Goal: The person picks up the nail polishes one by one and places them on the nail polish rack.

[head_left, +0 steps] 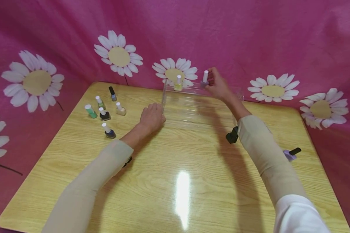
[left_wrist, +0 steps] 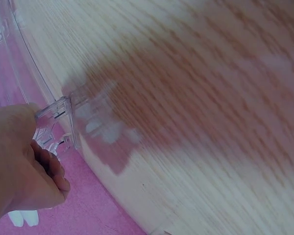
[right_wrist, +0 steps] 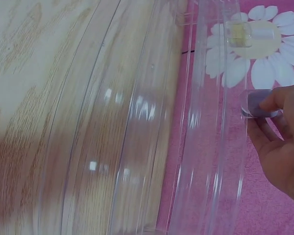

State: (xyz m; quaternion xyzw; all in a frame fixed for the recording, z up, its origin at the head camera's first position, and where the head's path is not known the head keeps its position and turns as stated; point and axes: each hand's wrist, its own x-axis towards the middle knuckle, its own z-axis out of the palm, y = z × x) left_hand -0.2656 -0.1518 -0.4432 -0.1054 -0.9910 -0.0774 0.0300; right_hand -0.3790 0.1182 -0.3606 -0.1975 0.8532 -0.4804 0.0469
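Head view, right hand: fingers pinching purple bottle (white cap up)
Left hand: fingers curled on clear rack, left end
Yellow bottle: atop clear rack, left of right fingers

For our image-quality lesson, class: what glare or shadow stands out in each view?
Head: a streak of glare whitens the wooden table, and a long shadow runs beside the right sleeve; left wrist: a broad, soft-edged shadow darkens the table; right wrist: white glints dot the clear tiered display rack.
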